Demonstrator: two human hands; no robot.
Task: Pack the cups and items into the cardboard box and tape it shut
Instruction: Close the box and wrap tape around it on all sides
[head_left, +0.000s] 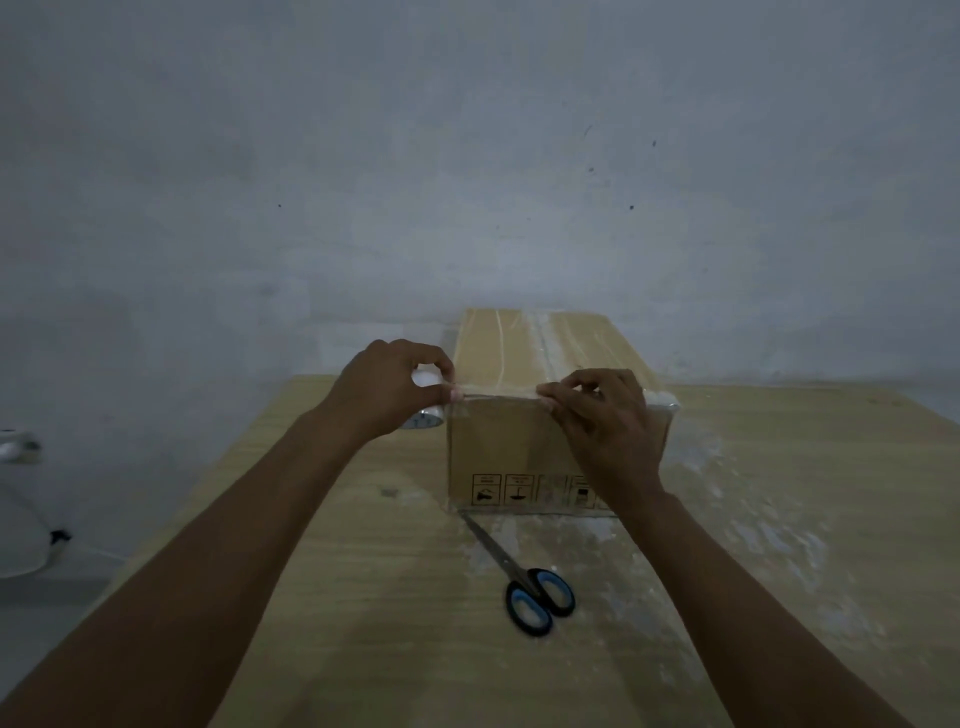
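A closed cardboard box (498, 447) stands on the wooden table (363, 597), its top flaps down and clear tape along the top seam. A strip of clear tape (493, 391) stretches across the box's near top edge. My left hand (389, 387) grips the tape roll (426, 421) at the box's left corner, thumb and finger pinching the strip. My right hand (602, 421) pinches the strip's other end on the box's near top edge, right of the middle. The cups and items are out of sight.
Scissors with blue and black handles (524, 582) lie on the table in front of the box, blades pointing at it. A grey wall rises right behind the box. A white object (21, 514) stands on the floor at the far left.
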